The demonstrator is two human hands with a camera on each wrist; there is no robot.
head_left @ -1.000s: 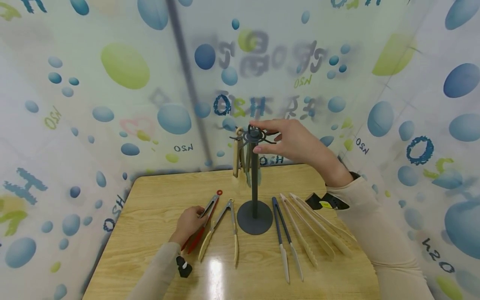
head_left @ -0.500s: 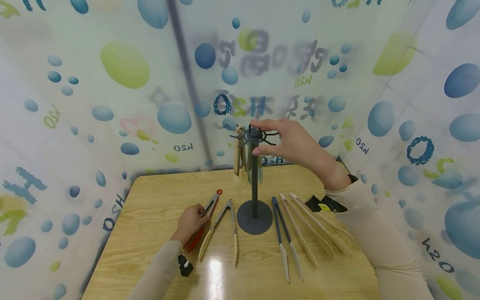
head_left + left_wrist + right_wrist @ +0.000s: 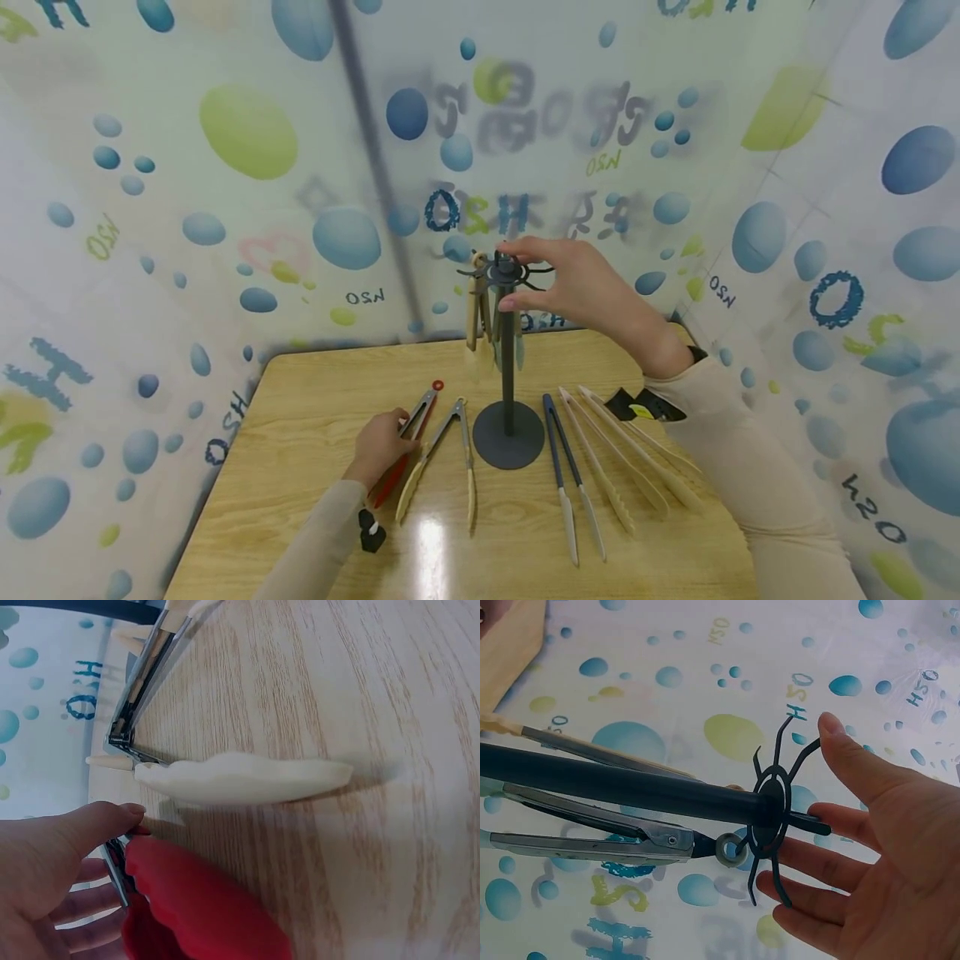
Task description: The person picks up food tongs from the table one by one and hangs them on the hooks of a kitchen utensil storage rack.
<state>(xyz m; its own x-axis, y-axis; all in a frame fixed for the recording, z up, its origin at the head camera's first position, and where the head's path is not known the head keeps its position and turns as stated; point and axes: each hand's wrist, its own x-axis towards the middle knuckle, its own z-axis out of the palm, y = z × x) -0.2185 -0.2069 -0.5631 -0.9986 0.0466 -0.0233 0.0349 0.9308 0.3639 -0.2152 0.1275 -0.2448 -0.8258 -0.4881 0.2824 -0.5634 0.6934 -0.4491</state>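
Note:
In the head view my left hand (image 3: 378, 446) grips the red tongs (image 3: 392, 482) low at the table's left. The left wrist view has its thumb on the metal part above the scalloped red tips (image 3: 202, 900). Right beside them lie splayed cream-tipped tongs (image 3: 471, 496). My right hand (image 3: 588, 275) is at the top of a dark upright stand (image 3: 508, 358). In the right wrist view its fingers (image 3: 821, 862) extend loosely around the ring of hooks, thumb tip at one hook's end. Beige tongs (image 3: 472, 312) and grey-green tongs (image 3: 600, 847) hang from the hooks.
Navy-handled tongs (image 3: 557, 454) lie right of the stand's round base (image 3: 495, 450). Farther right are pale tongs (image 3: 617, 500) and more beige tongs (image 3: 678, 487), partly under the right forearm. A patterned wall curtain (image 3: 348, 237) borders the wooden table (image 3: 322, 383) behind and at the sides.
Both hands keep almost the same places. The whole head view has shifted very slightly, and the hanging tongs sway a little.

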